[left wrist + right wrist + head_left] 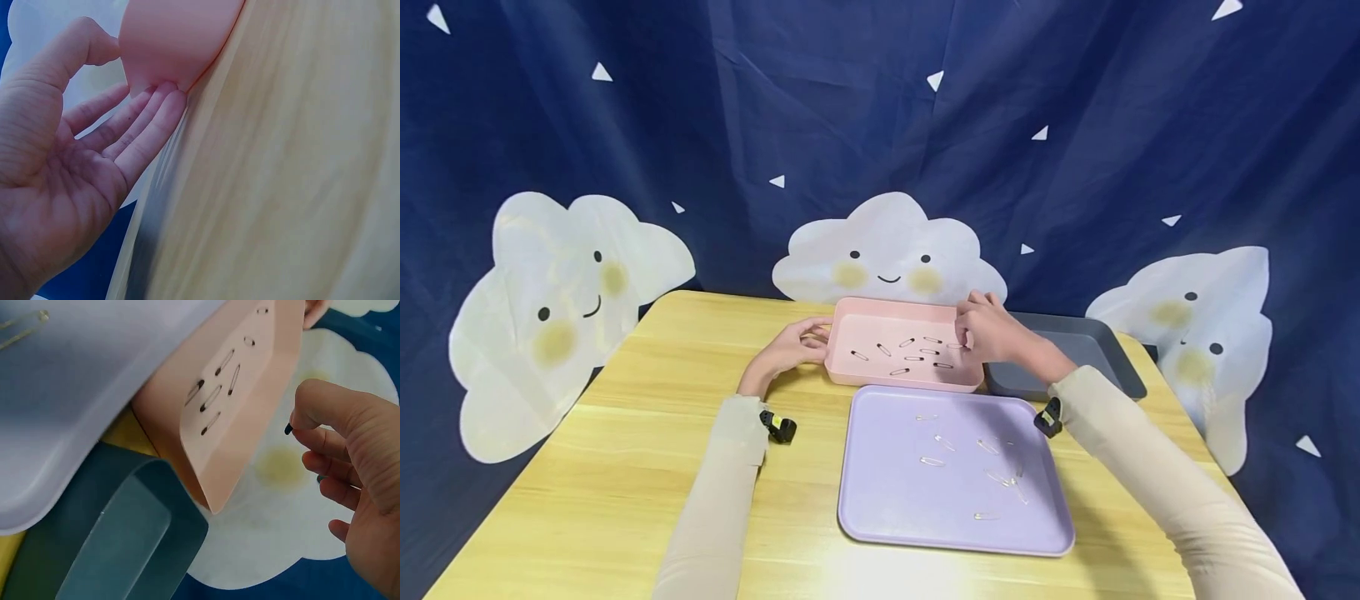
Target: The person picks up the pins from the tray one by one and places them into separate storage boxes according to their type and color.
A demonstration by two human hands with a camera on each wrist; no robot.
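Fingers [325, 440] of the right hand [990, 327]: thumb and index almost together, pinching a dark-tipped pin [288, 429] at the pink tray's [895, 308] 3 o'clock end. Left hand [795, 343] holds its 9 o'clock end, thumb and fingertips on it. Black pins [883, 350] inside; gold pins [932, 461] on the purple tray [880, 508], 6 o'clock. I'd pinch lightly, stay low, avoid nudging neighbours.

A navy curtain [842, 100] with smiling clouds [887, 237] hangs behind a wooden table [625, 467].
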